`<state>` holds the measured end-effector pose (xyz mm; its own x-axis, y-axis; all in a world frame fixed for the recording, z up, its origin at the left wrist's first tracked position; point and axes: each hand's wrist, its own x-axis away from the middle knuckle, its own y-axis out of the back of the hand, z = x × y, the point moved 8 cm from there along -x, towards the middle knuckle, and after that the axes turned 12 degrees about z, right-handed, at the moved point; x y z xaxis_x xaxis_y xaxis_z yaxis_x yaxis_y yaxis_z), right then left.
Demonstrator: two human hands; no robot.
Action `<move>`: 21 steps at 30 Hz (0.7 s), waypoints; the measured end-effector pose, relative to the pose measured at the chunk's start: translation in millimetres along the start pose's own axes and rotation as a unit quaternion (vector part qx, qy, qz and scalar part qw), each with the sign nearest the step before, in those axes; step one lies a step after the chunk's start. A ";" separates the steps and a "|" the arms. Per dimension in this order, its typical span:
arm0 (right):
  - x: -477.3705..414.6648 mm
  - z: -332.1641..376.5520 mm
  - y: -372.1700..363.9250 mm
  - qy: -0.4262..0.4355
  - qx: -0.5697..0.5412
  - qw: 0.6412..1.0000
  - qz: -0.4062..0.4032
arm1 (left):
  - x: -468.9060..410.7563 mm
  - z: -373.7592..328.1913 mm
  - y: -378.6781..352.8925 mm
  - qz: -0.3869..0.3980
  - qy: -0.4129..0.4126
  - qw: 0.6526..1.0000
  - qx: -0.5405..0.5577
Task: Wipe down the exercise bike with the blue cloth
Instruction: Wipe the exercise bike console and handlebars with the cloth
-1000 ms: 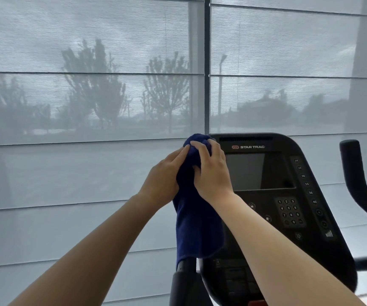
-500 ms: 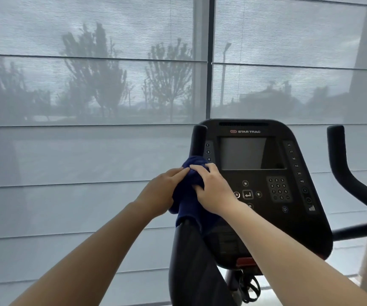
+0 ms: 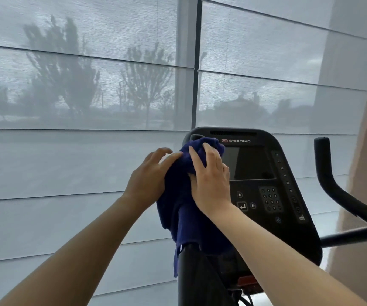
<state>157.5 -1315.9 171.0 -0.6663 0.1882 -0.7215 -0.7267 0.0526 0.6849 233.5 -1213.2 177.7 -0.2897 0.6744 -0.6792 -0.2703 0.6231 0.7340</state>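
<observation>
2 hands (image 3: pixel 149 175) (image 3: pixel 211 180) around blue cloth (image 3: pixel 178 208)

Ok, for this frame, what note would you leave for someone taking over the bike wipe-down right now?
Hands: left hand and right hand both grip the blue cloth, one on each side.
Cloth: wrapped round the upper part of the left handlebar, beside the console; its loose end hangs down the bar.
Done: this handlebar is being wiped; nothing shows which parts are finished.
Left: the console and the right handlebar, which the cloth is not touching.
</observation>
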 end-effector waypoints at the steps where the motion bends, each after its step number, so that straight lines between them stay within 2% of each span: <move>1: -4.6 0.6 -9.9 -0.016 -0.011 0.999 0.037 | -7.0 8.8 0.0 0.006 -0.007 1.000 0.018; 3: -8.1 6.0 -27.9 -0.050 -0.012 0.995 0.088 | -20.9 28.5 -3.8 0.040 -0.031 0.997 0.054; 7: -6.7 9.9 -29.9 -0.072 0.036 0.991 0.104 | -38.5 40.9 -8.1 0.106 -0.091 0.985 0.099; 11: 4.8 -3.6 -23.0 -0.109 -0.035 0.985 0.126 | -48.5 27.9 -12.0 0.141 -0.179 0.968 0.104; 13: 12.5 -6.0 -17.0 -0.129 -0.067 0.983 0.110 | -52.0 19.0 -12.8 0.153 -0.210 0.960 0.100; 15: 9.3 0.1 -6.8 -0.134 -0.043 0.988 0.070 | -56.5 12.3 -8.8 0.149 -0.232 0.958 0.083; 18: -11.5 15.4 3.7 -0.149 -0.002 0.989 0.015 | -65.5 13.9 2.7 0.101 -0.243 0.961 0.087; 21: -26.8 21.3 -13.2 -0.213 0.018 0.976 0.041 | -67.8 24.1 -4.3 0.088 -0.239 0.962 0.097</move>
<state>188.5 -1300.7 183.4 -0.5867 0.5834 -0.5616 -0.6622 0.0535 0.7474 276.4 -1252.1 220.6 0.1533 0.8524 -0.4999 -0.0650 0.5135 0.8556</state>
